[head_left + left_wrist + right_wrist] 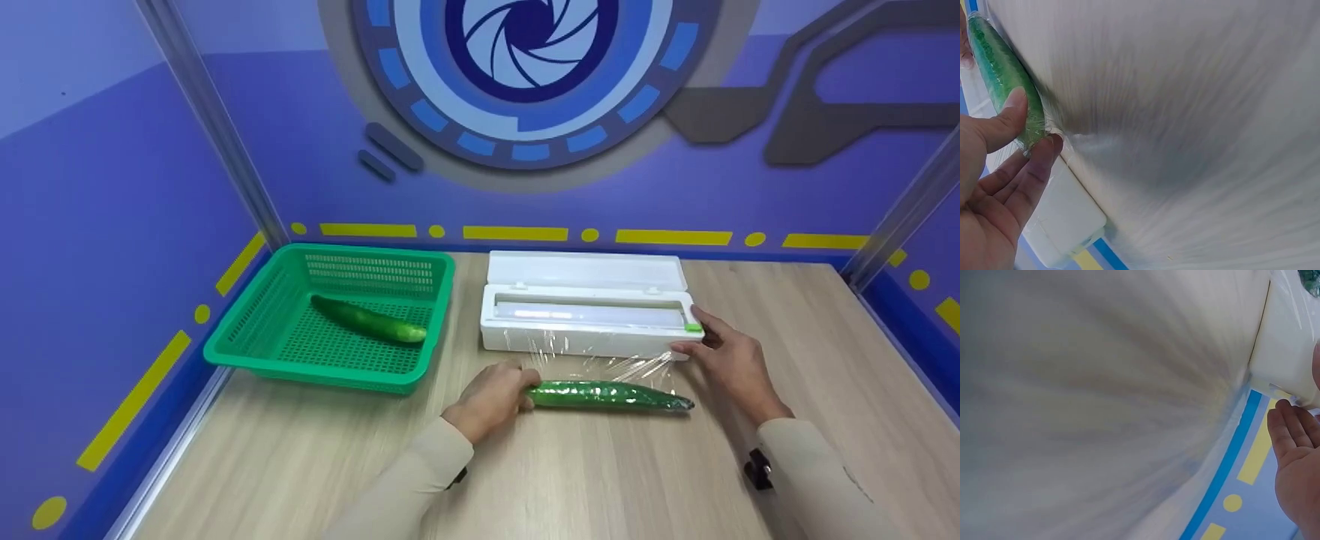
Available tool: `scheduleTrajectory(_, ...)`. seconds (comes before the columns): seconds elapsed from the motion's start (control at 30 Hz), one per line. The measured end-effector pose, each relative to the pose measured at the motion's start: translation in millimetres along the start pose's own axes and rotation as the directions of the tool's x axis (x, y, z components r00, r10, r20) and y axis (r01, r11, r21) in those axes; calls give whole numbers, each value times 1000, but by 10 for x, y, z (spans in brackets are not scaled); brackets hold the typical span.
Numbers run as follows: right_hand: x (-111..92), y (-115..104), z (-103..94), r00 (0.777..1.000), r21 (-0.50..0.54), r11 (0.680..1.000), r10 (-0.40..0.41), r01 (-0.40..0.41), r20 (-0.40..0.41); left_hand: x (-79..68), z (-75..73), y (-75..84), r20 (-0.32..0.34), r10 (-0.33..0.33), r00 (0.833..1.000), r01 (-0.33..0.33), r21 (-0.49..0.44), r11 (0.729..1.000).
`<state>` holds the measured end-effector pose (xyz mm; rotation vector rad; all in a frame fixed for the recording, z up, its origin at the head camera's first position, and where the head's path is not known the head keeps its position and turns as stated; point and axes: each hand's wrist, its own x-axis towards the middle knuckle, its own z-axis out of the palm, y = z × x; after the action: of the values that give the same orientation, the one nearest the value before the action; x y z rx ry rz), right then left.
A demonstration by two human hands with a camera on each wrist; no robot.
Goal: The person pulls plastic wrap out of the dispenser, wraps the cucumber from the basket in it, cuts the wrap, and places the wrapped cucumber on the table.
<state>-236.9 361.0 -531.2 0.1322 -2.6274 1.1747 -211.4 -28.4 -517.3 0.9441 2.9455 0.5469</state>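
Note:
A long green cucumber [600, 394] with shiny cling film [559, 360] around it lies in front of a white cling film dispenser [589, 341]. My left hand [491, 394] pinches the cucumber's left end between thumb and fingers, as the left wrist view shows on the wrapped cucumber [1002, 70]. From the cucumber, the film stretches back to the dispenser's front edge. At the dispenser's right end, my right hand [731, 367] grips the corner, thumb at the front and fingers by the green slider [693, 328]. Its lid [585, 270] is raised, and the film roll [592, 313] shows inside.
To the left stands a green plastic basket [330, 376] with another cucumber [367, 321] in it. The wooden table [600, 480] is bounded by purple-blue panels [465, 199] behind and at both sides.

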Motion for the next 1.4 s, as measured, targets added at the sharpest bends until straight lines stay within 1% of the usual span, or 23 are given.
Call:
scheduleTrajectory(0.17,-6,-6,-15,999,-9,999,36,-36,8,-14,-1,12,14,-6,1000,6,27,1000)
scheduleTrajectory(0.37,1,-28,-30,994,-1,995,99,-99,37,-33,8,-31,-41,67,997,-62,112,992)
scheduleTrajectory(0.47,6,-22,-36,994,1,995,104,-104,45,-36,8,-56,-76,96,992,-85,135,987)
scheduleTrajectory(0.6,15,-9,-43,992,8,993,113,-114,53,-17,1,-65,-135,121,983,-98,168,981)
scheduleTrajectory(0.67,20,-8,-42,992,7,993,118,-118,53,0,-6,-61,-151,130,980,-101,182,978)
scheduleTrajectory(0.9,24,-7,-45,992,24,993,114,-115,47,61,-48,-24,-150,129,980,-94,217,972)
scheduleTrajectory(1.0,25,-11,-43,992,31,993,114,-115,47,103,-59,5,-160,139,977,-102,220,970)
scheduleTrajectory(1.1,26,-13,-33,992,21,993,118,-119,42,169,-71,54,-189,164,968,-126,198,972)
scheduleTrajectory(1.2,25,-3,-16,993,9,993,114,-114,29,260,-79,120,-232,186,955,-151,159,976)
scheduleTrajectory(1.33,19,5,2,994,-7,994,105,-105,6,422,-64,218,-284,193,939,-184,60,981)
scheduleTrajectory(1.4,19,1,5,994,-13,994,109,-109,6,511,-57,276,-293,189,937,-199,-3,980)
